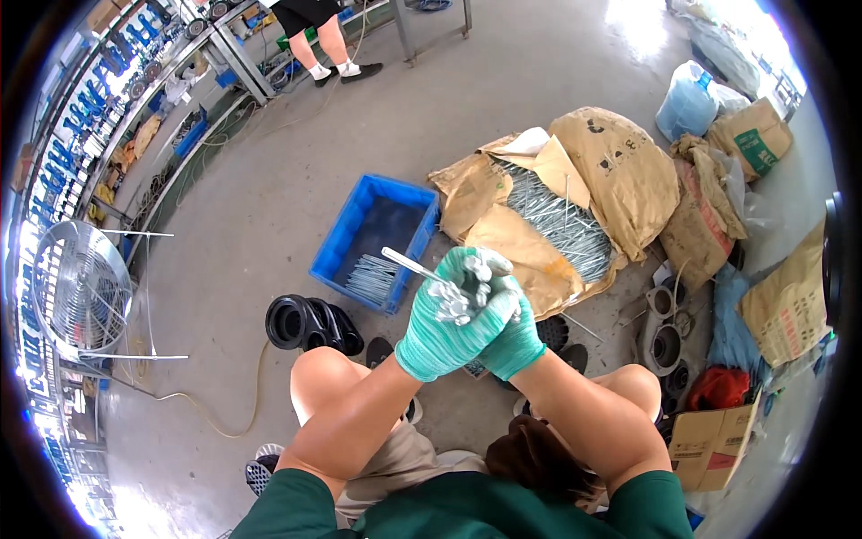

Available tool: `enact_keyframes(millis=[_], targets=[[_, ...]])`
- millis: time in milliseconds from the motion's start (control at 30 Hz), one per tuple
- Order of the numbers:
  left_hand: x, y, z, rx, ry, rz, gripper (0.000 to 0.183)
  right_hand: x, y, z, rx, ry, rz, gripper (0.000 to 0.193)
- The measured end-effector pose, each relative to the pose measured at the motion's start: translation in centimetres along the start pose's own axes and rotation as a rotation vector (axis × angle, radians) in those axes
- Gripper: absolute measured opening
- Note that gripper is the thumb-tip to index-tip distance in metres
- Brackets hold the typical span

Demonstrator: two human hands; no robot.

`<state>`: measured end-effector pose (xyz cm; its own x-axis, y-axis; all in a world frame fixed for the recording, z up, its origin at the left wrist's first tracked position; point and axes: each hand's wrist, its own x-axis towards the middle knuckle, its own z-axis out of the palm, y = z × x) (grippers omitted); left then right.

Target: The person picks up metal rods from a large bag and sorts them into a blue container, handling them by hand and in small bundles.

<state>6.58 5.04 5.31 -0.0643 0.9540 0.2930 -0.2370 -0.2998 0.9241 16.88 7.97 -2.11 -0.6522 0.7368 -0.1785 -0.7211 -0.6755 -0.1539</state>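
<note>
In front of my knees, both hands are together in green knit gloves. My left hand is closed, with a silvery metal rod sticking out toward the upper left. Curled against it is my right hand, its fingers closed; what they hold is hidden. Grey lumps show between the hands, and I cannot tell whether they are coated fingertips or metal pieces. Beyond them stands a blue plastic bin with similar rods at its near end. Right of it, an open brown paper sack spills many long metal rods.
Black ring-shaped parts sit left of my knee. A round metal fan is at far left, with a yellow hose on the floor. Metal castings, a cardboard box and sacks line the right. Another person's legs are far ahead.
</note>
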Motion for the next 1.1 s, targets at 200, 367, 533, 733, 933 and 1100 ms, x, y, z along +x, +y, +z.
enact_keyframes(millis=[200,367,533,733,933,1100], targets=[[-0.5,-0.3,-0.6,0.112,-0.023,-0.019,0.031,0.0,-0.7,-0.6,-0.023,-0.096,0.169,0.032],[0.1,-0.2,-1.3,0.124,-0.037,-0.086,0.046,-0.2,-0.2,1.6,-0.153,-0.003,0.103,0.038],[-0.9,-2.4,-1.3,0.137,-0.119,-0.102,0.047,0.0,-0.2,-1.3,-0.106,0.034,0.042,0.042],[-1.4,-2.0,-1.6,0.347,-0.065,-0.115,0.026,-1.3,0.3,3.2,-0.291,0.244,0.061,0.044],[-0.6,1.1,-3.2,-0.097,-0.145,-0.547,0.029,-1.6,-4.8,4.7,-0.743,-0.016,-0.188,0.052],[-2.3,-1.0,-4.2,0.04,-0.255,-0.538,0.026,-3.1,-5.8,6.8,-1.223,0.054,-0.227,0.025]])
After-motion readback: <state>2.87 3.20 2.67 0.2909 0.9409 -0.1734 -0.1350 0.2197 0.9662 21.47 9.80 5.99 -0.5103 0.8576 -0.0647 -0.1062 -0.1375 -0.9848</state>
